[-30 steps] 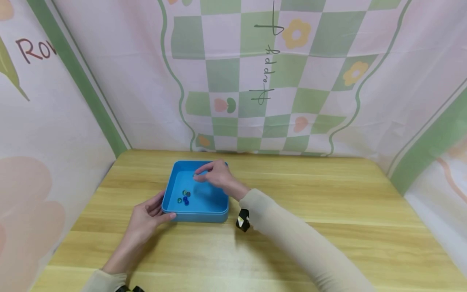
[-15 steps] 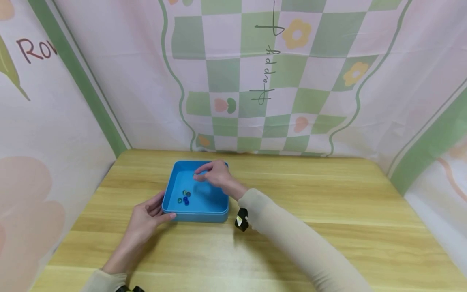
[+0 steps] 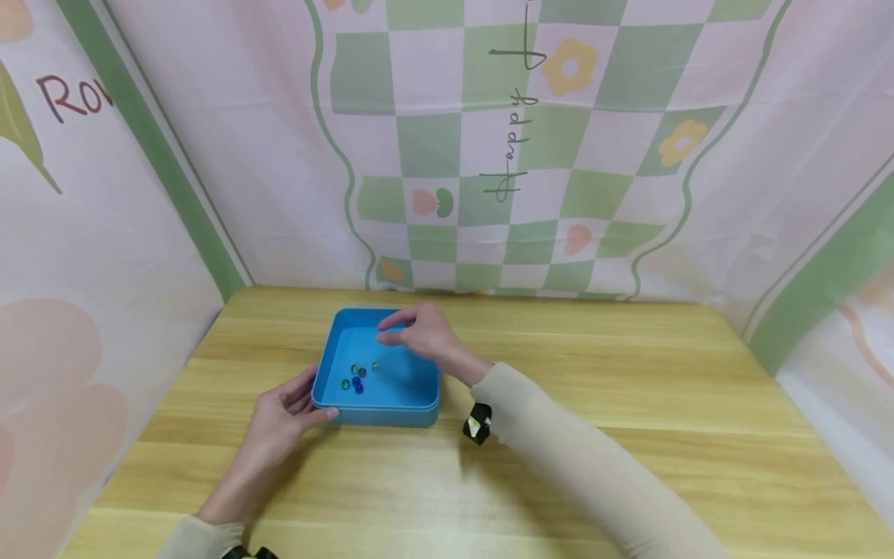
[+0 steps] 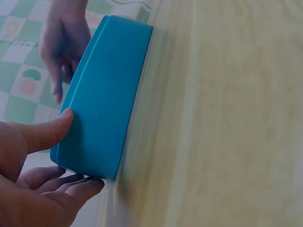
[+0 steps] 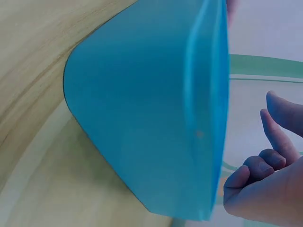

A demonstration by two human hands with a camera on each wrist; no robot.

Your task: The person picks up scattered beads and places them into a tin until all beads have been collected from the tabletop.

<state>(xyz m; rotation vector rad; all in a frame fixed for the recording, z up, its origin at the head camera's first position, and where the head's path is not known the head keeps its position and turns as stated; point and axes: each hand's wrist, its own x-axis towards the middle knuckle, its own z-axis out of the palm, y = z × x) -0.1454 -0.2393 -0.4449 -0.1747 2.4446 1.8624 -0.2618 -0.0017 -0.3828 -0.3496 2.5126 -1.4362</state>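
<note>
A square blue plastic box (image 3: 412,415) sits on the table with several small glass marbles (image 3: 358,381) on its floor, some dark blue and some greenish and clear. My left hand (image 3: 275,423) grips its near left corner, thumb on the front wall and fingers along the left side, as the left wrist view also shows. Above the box's far right part hovers my right hand (image 3: 422,334). Its thumb and index finger stand apart with nothing between them, and the other fingers are bent in the right wrist view. One greenish marble (image 3: 375,365) lies a little apart from the rest.
The box stands on a wood-grain table (image 3: 594,388), toward its left and back. Behind the table hangs a printed checkered cloth (image 3: 489,155), with more printed cloth on both sides.
The right thumb and index finger have parted and let go of a marble, which now lies on the box's floor. The right hand has shifted slightly right. The left hand stays put.
</note>
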